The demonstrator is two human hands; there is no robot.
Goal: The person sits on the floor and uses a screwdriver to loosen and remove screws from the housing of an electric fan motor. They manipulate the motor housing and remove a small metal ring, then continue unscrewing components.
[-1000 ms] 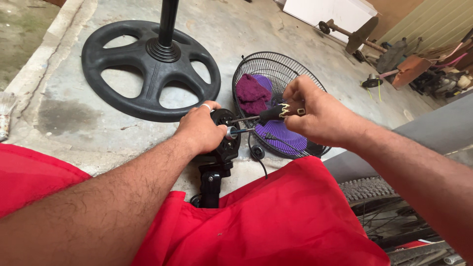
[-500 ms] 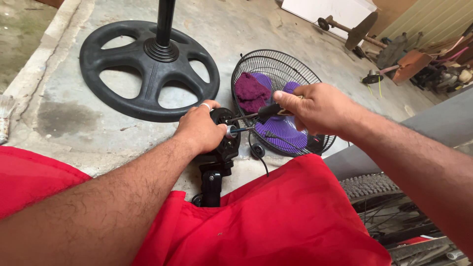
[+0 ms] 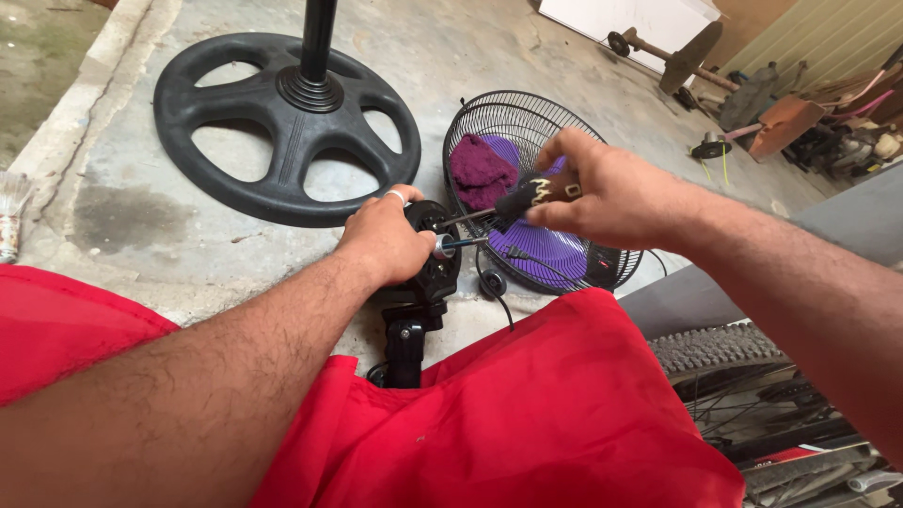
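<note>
Black plastic fan motor housing already off round black stand base, wire grille removed. Left hand closed around housing; right hand closed on dark-handled screwdriver, tip at housing face; screws apparently remaining.

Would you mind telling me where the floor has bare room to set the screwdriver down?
Bare concrete lies between the round fan base and the wire grille, and beyond the grille toward the white board. It is crowded around the motor housing, where the left hand, right hand, screwdriver and cord meet.
</note>
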